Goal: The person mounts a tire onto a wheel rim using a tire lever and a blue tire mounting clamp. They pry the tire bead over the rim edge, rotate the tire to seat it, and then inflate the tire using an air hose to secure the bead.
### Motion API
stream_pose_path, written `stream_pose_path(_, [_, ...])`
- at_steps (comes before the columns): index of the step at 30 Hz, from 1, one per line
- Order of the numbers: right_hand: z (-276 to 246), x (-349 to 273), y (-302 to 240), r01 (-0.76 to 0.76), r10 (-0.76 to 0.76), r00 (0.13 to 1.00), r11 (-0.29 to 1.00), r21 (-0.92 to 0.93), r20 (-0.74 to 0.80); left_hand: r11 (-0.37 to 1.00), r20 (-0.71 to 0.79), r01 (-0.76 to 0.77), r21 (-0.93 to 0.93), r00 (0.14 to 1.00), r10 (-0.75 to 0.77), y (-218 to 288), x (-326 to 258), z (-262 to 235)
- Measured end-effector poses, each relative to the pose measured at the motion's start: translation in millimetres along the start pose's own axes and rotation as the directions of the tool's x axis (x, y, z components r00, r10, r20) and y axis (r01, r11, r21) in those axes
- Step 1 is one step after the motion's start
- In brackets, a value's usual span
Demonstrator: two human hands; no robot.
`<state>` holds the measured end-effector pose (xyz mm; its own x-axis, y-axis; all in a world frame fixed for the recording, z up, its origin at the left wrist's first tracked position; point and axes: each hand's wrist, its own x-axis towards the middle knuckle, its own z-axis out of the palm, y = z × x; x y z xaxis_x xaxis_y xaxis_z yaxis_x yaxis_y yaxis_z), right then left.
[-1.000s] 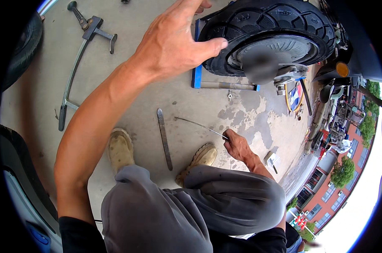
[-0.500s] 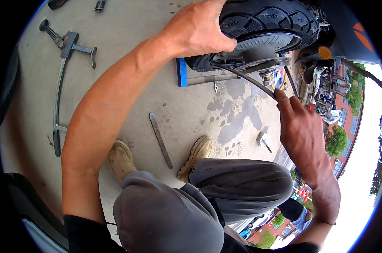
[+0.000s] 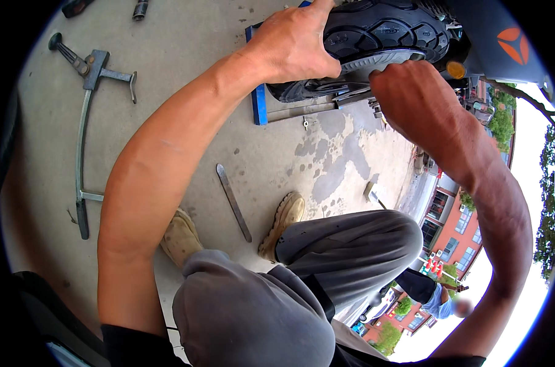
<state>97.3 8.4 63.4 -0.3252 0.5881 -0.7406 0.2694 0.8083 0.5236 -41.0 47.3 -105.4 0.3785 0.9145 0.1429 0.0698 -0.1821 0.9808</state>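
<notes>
A black treaded tyre sits on its wheel rim at the top of the view. My left hand grips the tyre's near side, thumb over the edge by the rim and fingers partly out of sight. My right hand is closed in a fist in front of the wheel's hub. The tyre lever it held a moment ago is mostly hidden behind the fist. Flat on the concrete between my boots lies another metal tyre lever.
A blue metal frame stands under the tyre. At left on the floor lies a long-handled metal tool. A grey vehicle panel hangs at upper right. A small pale container rests near my knee; a person is in the background.
My right hand has moved up and inward to the wheel, swinging the lever with it. My left hand stays on the tyre. The view has shifted slightly.
</notes>
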Motion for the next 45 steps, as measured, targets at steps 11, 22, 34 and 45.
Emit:
stream_pose_path(11, [9,29,10,0.143,-0.144,0.99,0.985,0.097,-0.001,0.983,-0.122,-0.172,-0.065,0.979,0.163,-3,-6,6])
stream_pose_path(22, [23,7,-50,-0.259,0.117,0.949,0.817,0.515,0.292,0.991,-0.079,-0.13,0.016,0.988,0.13,-16,7,10])
stream_pose_path(34, [148,-35,-129,-0.594,0.406,0.723,-0.047,0.803,0.559,0.991,-0.071,-0.131,0.022,0.989,0.132,-27,8,16])
stream_pose_path(45, [231,-6,-249,-0.266,0.642,0.579,-0.434,0.861,0.502,0.967,-0.155,-0.254,-0.022,0.956,0.247,-34,12,30])
